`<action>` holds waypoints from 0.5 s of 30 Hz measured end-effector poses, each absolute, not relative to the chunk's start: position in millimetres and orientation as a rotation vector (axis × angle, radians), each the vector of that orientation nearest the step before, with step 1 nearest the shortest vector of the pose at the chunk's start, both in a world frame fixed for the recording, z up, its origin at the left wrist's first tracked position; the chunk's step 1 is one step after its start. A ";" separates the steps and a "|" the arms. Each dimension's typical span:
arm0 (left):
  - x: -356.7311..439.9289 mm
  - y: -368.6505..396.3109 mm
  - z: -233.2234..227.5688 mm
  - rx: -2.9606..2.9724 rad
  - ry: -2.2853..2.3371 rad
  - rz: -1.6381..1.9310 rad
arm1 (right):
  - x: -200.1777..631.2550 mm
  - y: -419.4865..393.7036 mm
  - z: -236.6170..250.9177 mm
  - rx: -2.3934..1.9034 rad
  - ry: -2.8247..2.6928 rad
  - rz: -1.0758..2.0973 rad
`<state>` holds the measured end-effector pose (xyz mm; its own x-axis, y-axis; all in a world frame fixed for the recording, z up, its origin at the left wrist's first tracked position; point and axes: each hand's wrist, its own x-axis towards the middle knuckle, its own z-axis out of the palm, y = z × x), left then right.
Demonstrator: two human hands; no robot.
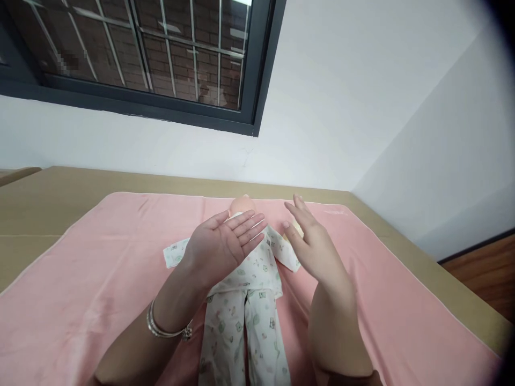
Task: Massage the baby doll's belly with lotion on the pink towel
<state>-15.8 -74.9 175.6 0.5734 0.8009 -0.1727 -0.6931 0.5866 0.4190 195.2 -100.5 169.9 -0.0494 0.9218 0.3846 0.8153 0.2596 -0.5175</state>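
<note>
A baby doll (245,289) in white printed pyjamas lies on its back on a pink towel (100,279), head (241,205) toward the wall. My left hand (221,244) hovers palm-up over the doll's chest, fingers flat and apart, holding nothing; silver bracelets circle its wrist. My right hand (311,241) is held edge-on above the doll's arm on the right side, fingers straight, empty. Part of the doll's torso and its arm on the right are hidden behind my hands.
The towel covers a tan table (52,198) that stands against a white wall under a dark-framed window (161,59). The table's right edge drops to a wooden floor (483,273).
</note>
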 end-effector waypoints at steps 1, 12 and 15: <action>-15.1 -75.1 175.2 0.325 0.356 0.890 | 185.4 -106.4 169.5 -1.483 -1.902 0.197; -9.7 -75.5 175.1 0.426 0.262 0.886 | 110.8 -129.8 141.4 -1.149 -2.358 -0.028; -4.3 -75.5 170.4 0.437 0.264 0.899 | 107.5 -142.0 142.9 -1.005 -2.427 -0.052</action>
<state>-4.3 -75.5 170.4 0.5990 0.7997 -0.0403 -0.6943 0.5438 0.4714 107.5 -142.0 142.9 -0.5971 0.6515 0.4681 0.6709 0.7254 -0.1539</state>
